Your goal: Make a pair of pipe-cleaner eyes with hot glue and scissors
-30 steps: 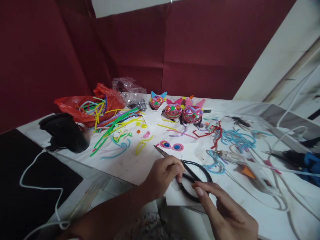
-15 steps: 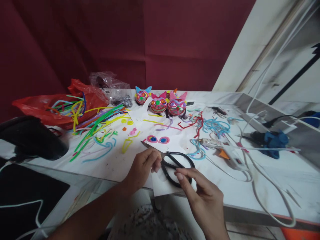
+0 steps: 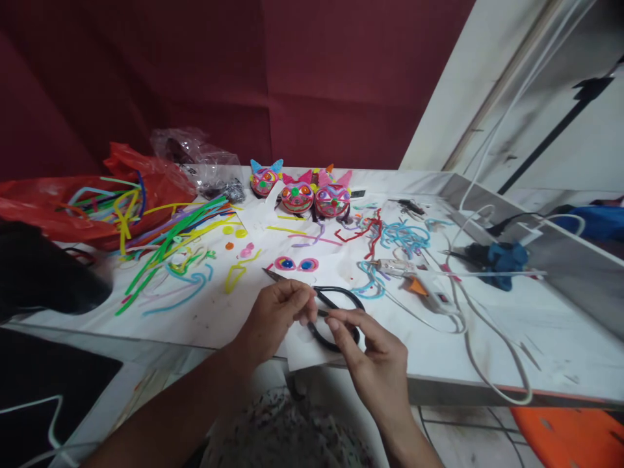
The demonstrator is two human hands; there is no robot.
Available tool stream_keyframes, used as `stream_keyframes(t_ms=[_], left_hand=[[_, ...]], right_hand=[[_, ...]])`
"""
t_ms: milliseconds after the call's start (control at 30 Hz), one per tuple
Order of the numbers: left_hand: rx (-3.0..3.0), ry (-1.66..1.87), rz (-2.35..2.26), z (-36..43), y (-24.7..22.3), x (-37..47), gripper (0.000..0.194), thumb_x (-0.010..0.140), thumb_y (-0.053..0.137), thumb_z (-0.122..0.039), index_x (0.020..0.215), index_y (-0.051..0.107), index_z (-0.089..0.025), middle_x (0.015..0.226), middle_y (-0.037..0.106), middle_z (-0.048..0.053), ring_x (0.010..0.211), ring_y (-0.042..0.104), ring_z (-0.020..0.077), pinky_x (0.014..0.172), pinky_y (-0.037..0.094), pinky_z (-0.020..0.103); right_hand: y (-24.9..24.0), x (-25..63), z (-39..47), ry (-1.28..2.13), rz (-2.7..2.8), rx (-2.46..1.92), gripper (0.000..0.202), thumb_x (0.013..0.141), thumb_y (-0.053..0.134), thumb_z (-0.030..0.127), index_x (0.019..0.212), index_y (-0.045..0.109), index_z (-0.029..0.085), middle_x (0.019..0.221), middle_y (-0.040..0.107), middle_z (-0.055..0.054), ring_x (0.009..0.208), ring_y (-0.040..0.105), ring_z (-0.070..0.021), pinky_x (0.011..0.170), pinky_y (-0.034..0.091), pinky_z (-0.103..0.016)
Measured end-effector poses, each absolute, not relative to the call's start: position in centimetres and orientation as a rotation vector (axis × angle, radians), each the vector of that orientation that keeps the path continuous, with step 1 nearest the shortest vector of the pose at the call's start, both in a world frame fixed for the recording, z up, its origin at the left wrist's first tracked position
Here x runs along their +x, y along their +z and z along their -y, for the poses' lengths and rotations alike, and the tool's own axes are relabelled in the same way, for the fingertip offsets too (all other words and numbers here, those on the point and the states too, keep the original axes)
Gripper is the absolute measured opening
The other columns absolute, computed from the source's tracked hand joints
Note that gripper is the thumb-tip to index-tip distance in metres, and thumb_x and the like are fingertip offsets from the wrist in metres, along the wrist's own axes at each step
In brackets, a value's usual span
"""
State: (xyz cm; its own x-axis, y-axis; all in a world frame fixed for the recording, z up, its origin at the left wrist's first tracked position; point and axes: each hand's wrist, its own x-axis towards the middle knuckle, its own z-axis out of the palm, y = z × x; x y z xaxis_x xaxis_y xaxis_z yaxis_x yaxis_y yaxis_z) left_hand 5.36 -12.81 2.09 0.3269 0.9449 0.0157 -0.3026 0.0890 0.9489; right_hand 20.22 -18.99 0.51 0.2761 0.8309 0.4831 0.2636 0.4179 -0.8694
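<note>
My left hand (image 3: 277, 318) is closed, thumb against fingertips, above a pair of black-handled scissors (image 3: 341, 293) lying on the paper-covered table. Close to it on the right, my right hand (image 3: 373, 344) pinches thumb and forefinger over the scissors' handles. Whatever lies between the fingertips of either hand is too small to make out. Just beyond the scissors, a pair of pink rings with blue centres (image 3: 296, 264), like two eyes, lies flat. A piece of white paper (image 3: 302, 354) sticks out at the table edge beneath my hands.
Several decorated cat-faced balls (image 3: 297, 195) stand at the back. Pipe cleaners (image 3: 180, 240) spill from a red plastic bag (image 3: 166, 188) on the left. To the right are a glue gun (image 3: 433, 296), its cable, blue pipe-cleaner pieces (image 3: 404, 237) and blue-handled pliers (image 3: 504, 263).
My right hand has come closer to my left hand, so the fingertips nearly meet. The whole scene has shifted left in view as the camera turned slightly right.
</note>
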Motion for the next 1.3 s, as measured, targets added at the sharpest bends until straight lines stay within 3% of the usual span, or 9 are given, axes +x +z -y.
stream_keyframes(t_ms=[200, 633, 867, 1167, 1300], left_hand=[[1.120, 1.060, -0.753, 13.0, 2.0, 5.8, 0.036, 0.079, 0.076, -0.048, 0.083, 0.068, -0.013, 0.062, 0.063, 0.000, 0.055, 0.053, 0.0105, 0.055, 0.037, 0.025], [1.131, 1.013, -0.786, 13.1, 2.0, 6.2, 0.037, 0.079, 0.073, -0.050, 0.078, 0.063, -0.015, 0.060, 0.056, -0.003, 0.054, 0.047, 0.0094, 0.053, 0.034, 0.023], [1.286, 0.962, -0.838, 13.2, 1.5, 6.2, 0.039, 0.087, 0.061, -0.048, 0.065, 0.055, -0.016, 0.056, 0.046, -0.005, 0.051, 0.036, 0.0079, 0.052, 0.030, 0.024], [1.438, 0.988, -0.988, 13.7, 1.3, 5.9, 0.036, 0.084, 0.059, -0.050, 0.069, 0.059, -0.017, 0.053, 0.047, -0.004, 0.051, 0.040, 0.0100, 0.053, 0.032, 0.024], [1.437, 0.946, -0.959, 13.7, 1.2, 6.0, 0.042, 0.084, 0.057, -0.053, 0.062, 0.056, -0.018, 0.050, 0.047, -0.004, 0.049, 0.040, 0.0099, 0.052, 0.032, 0.024]], right_hand=[[1.5, 19.9, 17.8, 0.441, 1.296, -1.083, 0.013, 0.086, 0.069, 0.018, 0.093, 0.078, 0.024, 0.084, 0.076, -0.001, 0.076, 0.069, -0.0151, 0.070, 0.056, -0.026], [1.4, 19.8, 17.4, 0.388, 1.355, -1.070, 0.014, 0.089, 0.066, 0.016, 0.095, 0.076, 0.023, 0.084, 0.075, -0.002, 0.077, 0.068, -0.0158, 0.068, 0.055, -0.027], [1.2, 20.0, 16.9, 0.178, 1.510, -1.053, 0.017, 0.091, 0.064, 0.014, 0.099, 0.075, 0.023, 0.081, 0.072, -0.003, 0.075, 0.066, -0.0170, 0.068, 0.053, -0.032], [0.8, 20.4, 17.6, 0.086, 1.638, -1.036, 0.019, 0.091, 0.063, 0.008, 0.101, 0.071, 0.023, 0.084, 0.072, -0.001, 0.076, 0.066, -0.0162, 0.073, 0.051, -0.035], [0.3, 20.7, 17.6, -0.045, 1.687, -1.027, 0.020, 0.092, 0.062, 0.008, 0.105, 0.069, 0.022, 0.083, 0.070, -0.002, 0.075, 0.063, -0.0162, 0.072, 0.048, -0.035]])
